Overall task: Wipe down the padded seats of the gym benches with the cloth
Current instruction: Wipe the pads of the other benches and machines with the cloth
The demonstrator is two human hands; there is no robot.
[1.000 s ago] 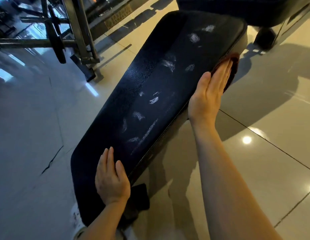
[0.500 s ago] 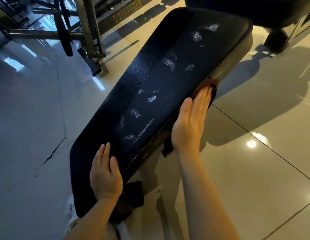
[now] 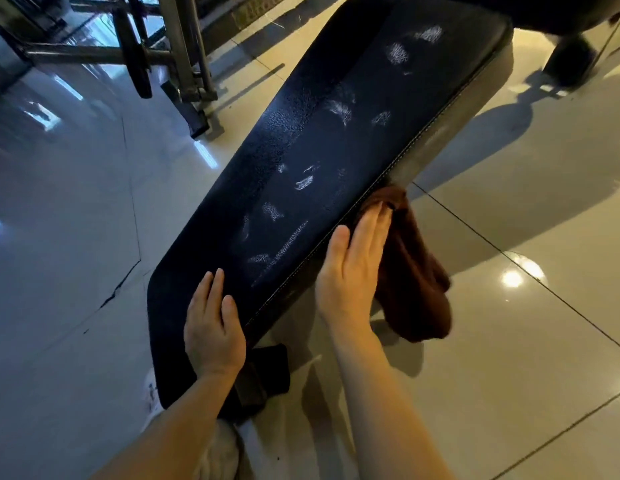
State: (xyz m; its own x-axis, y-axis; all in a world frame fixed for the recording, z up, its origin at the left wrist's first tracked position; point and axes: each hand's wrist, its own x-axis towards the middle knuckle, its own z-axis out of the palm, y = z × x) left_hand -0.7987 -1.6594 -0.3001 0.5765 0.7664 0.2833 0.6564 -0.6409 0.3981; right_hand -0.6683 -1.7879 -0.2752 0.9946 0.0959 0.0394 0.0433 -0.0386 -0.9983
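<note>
Now right hand (image 3: 353, 268) pressing cloth (image 3: 416, 271) against bench pad (image 3: 319, 140) side, left hand (image 3: 211, 323) flat on top

right hand (image 3: 353, 268): slides down the bench's (image 3: 336, 140) right side edge, from the upper right of the frame toward the lower centre | cloth (image 3: 416, 271): travels with it under the flat palm, more of it now hanging loose to the right | view: shifts slightly
</note>
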